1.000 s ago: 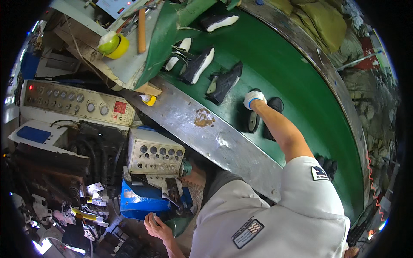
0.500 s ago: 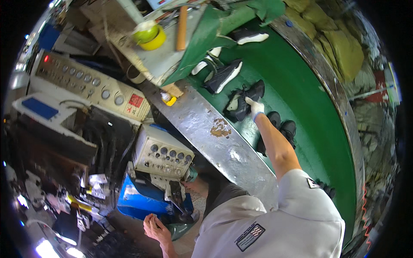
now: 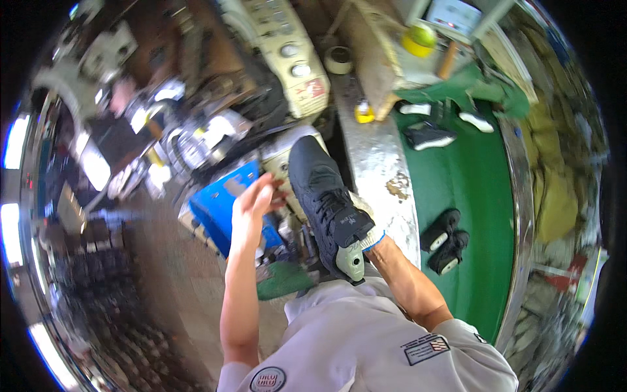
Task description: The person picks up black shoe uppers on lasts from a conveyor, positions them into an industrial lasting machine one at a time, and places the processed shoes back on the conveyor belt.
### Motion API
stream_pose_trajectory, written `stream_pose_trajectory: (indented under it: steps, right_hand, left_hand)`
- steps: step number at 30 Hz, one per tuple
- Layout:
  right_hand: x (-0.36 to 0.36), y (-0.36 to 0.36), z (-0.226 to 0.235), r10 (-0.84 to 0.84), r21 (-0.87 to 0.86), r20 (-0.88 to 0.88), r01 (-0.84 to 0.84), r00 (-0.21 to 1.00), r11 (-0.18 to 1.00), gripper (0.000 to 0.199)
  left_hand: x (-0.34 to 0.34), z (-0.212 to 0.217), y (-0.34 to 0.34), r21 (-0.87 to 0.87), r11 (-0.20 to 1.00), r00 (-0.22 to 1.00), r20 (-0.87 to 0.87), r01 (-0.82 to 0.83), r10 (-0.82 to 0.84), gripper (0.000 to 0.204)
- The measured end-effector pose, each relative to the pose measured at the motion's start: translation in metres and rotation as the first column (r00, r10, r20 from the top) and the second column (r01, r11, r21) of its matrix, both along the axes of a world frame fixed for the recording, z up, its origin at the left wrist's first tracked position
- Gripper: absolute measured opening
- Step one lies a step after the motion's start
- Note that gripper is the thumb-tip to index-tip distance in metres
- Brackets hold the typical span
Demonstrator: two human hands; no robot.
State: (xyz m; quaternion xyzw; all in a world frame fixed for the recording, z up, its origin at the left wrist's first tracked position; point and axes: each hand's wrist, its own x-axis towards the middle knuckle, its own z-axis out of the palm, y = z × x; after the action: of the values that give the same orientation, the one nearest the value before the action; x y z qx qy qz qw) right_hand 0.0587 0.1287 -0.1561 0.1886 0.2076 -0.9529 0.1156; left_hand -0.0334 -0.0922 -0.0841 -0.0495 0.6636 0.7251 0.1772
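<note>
In front of my body I hold a black lace-up shoe point(image 3: 317, 176), toe pointing away and up to the left. A pale green shoe last point(image 3: 351, 261) shows at its heel opening. My right hand point(image 3: 371, 230), in a white knit glove with a blue cuff edge, grips it from the right side; the shoe hides most of its fingers. To the left of the shoe is my bare left hand point(image 3: 256, 199), apart from it, holding nothing, its fingers partly spread.
On the right, a green trough point(image 3: 470, 189) holds a pair of black shoes point(image 3: 446, 238) and, farther off, more dark shoes point(image 3: 428, 135) with white soles. A metal ledge point(image 3: 385, 189) borders it. A blue machine part point(image 3: 225, 199) lies behind my left hand; a gauge panel point(image 3: 297, 65) stands beyond.
My right hand has lifted the black shoe from the green trough and brought it before my body. My left hand has risen toward it. The view has turned left.
</note>
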Motion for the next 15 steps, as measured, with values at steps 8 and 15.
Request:
stream_pose_trajectory:
  steps: [8, 15]
  right_hand:
    - [-0.054, -0.113, 0.073, 0.251, 0.369, 0.025, -0.242, 0.968, 0.897, 0.03]
    - [-0.099, -0.173, 0.072, 0.259, 0.54, -0.177, -0.127, 0.949, 0.832, 0.033]
  left_hand:
    - [-0.034, -0.025, -0.133, 0.122, 0.978, 0.983, 0.087, -0.17, 0.16, 0.009]
    - [-0.061, -0.024, -0.171, 0.092, 0.906, 0.91, 0.014, -0.413, 0.414, 0.015]
